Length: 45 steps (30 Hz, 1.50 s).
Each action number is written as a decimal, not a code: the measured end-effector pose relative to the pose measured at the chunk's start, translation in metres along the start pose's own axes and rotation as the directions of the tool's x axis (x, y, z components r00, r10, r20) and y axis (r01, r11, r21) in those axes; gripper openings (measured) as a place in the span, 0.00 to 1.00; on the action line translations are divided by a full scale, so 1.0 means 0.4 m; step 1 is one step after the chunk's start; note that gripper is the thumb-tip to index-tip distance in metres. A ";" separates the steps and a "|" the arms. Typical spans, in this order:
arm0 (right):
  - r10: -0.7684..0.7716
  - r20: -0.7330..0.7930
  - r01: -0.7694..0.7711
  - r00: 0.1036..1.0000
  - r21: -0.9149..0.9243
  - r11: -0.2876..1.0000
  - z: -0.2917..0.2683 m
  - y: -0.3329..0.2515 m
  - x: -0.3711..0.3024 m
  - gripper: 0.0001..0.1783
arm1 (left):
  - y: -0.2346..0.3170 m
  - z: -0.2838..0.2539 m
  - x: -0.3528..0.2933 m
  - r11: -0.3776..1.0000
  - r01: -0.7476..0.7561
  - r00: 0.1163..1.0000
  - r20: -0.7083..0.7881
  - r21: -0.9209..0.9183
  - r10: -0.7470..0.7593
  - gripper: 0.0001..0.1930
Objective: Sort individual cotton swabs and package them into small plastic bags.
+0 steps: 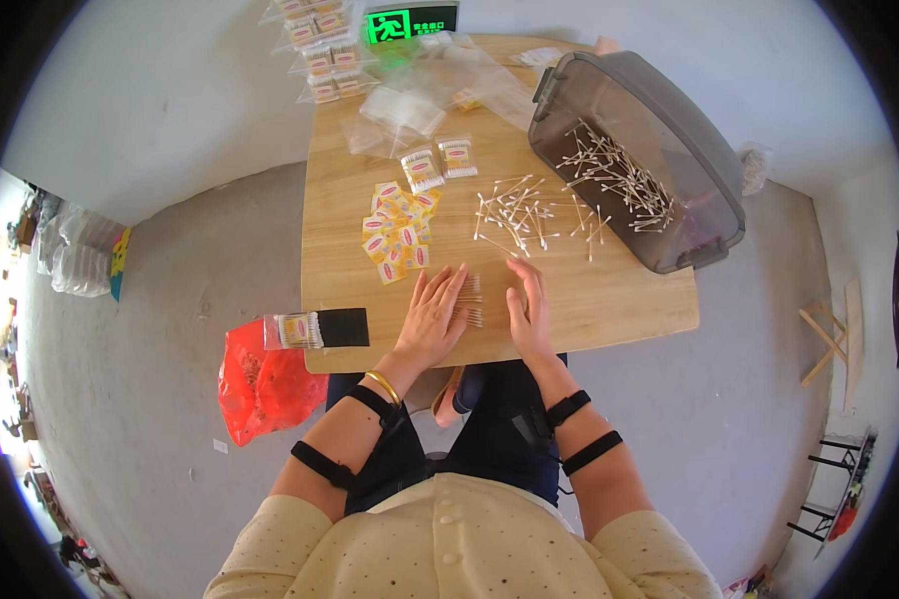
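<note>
My left hand lies flat on the wooden table, fingers stretched out, its edge against a neat row of cotton swabs. Part of that row is hidden under the fingers. To the right of the row, my right hand rests on its side, thumb apart from the fingers and nothing in it. Beyond the hands lies a loose scatter of cotton swabs. Yellow and white paper cards are spread beyond my left hand. Two filled swab packs sit behind the cards.
A grey plastic bin stands tilted at the right, with many swabs inside. At the table's left edge, a swab pack lies on a black pad. A red bag hangs below. Clear bags and stacked packs occupy the back.
</note>
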State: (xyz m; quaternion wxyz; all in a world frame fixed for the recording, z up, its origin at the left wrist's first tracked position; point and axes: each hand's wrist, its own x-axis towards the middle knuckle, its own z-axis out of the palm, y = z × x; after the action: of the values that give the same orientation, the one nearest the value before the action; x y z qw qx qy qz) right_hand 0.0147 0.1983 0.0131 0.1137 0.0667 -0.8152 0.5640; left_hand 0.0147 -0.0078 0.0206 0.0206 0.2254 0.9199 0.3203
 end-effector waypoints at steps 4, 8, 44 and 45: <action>0.022 0.082 -0.012 0.996 -0.110 0.994 -0.037 -0.039 -0.039 0.27 | 0.000 -0.010 -0.008 0.999 -0.020 0.999 0.027 -0.046 0.021 0.38; 0.039 0.213 0.021 0.976 -0.272 0.962 -0.037 -0.054 -0.067 0.38 | -0.009 -0.025 -0.027 0.994 -0.031 1.000 0.001 -0.101 0.031 0.39; 0.043 0.338 0.220 0.940 -0.698 0.682 0.106 -0.088 -0.090 0.53 | -0.050 -0.015 -0.098 0.891 0.040 0.997 0.047 0.452 -0.068 0.50; 0.048 0.332 0.212 0.942 -0.701 0.681 0.107 -0.080 -0.089 0.53 | -0.050 -0.013 -0.097 0.891 0.038 0.997 0.045 0.452 -0.065 0.51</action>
State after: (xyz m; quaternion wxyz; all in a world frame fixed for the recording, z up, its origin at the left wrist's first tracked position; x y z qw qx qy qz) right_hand 0.0521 0.1463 0.0184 0.0212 0.1445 -0.9746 0.1695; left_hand 0.0404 -0.0412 0.0087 0.0031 0.2090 0.9737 0.0909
